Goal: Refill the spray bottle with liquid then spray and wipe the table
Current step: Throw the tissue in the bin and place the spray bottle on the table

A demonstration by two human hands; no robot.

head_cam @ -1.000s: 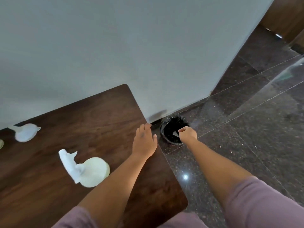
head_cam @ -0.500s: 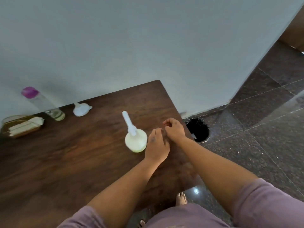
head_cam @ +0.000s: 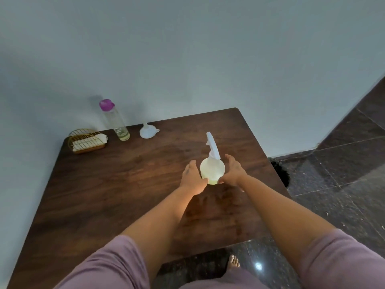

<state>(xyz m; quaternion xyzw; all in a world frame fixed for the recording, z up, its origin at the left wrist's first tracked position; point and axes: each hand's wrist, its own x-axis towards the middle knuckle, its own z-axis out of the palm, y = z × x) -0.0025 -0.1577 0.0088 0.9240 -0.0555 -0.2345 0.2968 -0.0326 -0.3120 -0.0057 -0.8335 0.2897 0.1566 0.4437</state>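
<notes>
sprayer (head_cam: 212, 168): upright on counter (head_cam: 116, 184), frame centre | left grip (head_cam: 192, 178): cupped against its left side, thumb touching | right grip (head_cam: 233, 171): cupped against right side, thumb touching

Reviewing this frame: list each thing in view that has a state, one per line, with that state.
spray bottle: upright on the table, spray head on.
left hand: at the bottle's left side, thumb touching it; grip not plainly closed.
right hand: at its right side, thumb touching it.
clear bottle: upright, purple cap on, little liquid left.
funnel: inverted, spout up.
wire basket: holds folded cloths.
</notes>
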